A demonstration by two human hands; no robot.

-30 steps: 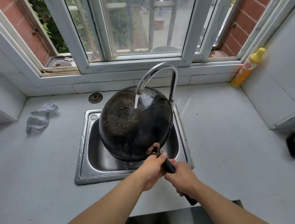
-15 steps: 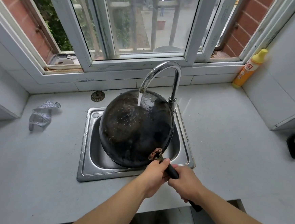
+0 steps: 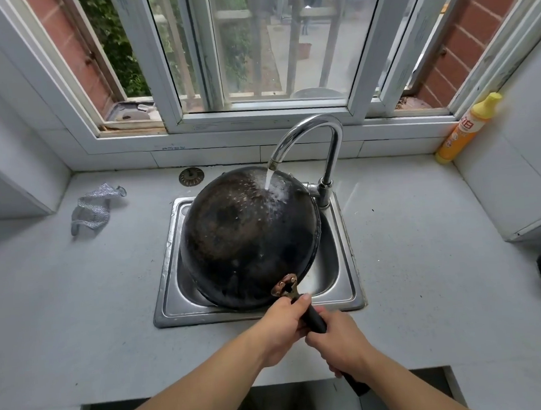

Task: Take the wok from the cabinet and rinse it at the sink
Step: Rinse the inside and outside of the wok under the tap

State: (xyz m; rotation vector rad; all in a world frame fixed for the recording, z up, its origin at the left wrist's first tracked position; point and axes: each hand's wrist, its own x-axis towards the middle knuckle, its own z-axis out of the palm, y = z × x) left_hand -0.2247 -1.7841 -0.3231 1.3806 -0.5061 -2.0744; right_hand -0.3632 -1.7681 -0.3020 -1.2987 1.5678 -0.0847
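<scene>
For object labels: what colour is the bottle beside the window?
The bottle is orange with a yellow cap; head view.

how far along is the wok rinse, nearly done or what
Done: the wok has been fetched and is over the sink. In hand: the left grip and right grip hold its handle, tilting it bottom-up while water from the tap hits the outer surface near the far rim. Left: the inside faces away, so I cannot tell whether it is rinsed; the tap needs shutting off.
</scene>
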